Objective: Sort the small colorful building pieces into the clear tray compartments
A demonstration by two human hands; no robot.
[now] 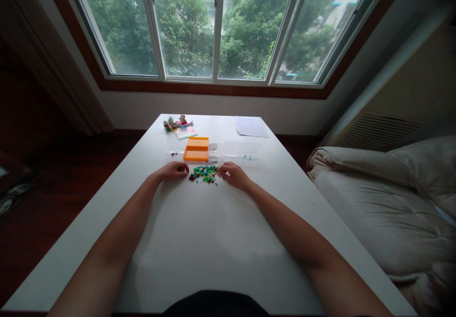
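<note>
A loose pile of small toy building bricks point(205, 172), mostly green with blue, brown and red ones mixed in, lies on the white table. My left hand point(174, 169) rests at the pile's left side, fingers curled together near a dark brown piece; whatever they may hold is too small to make out. On the other side, my right hand point(233, 173) reaches the pile's right edge with bent fingertips drawn together among the bricks. Any piece between those fingertips cannot be told apart. Just beyond the pile sits an orange tray point(197, 159) with a raised bar across it.
Clear plastic trays flank the orange one; the left holds a few dark pieces point(174, 154), the right several green pieces point(247, 157). Farther back are small colourful figures point(174, 123) on the left and white paper point(251, 126) on the right. A padded beige seat point(384, 198) stands beside the table.
</note>
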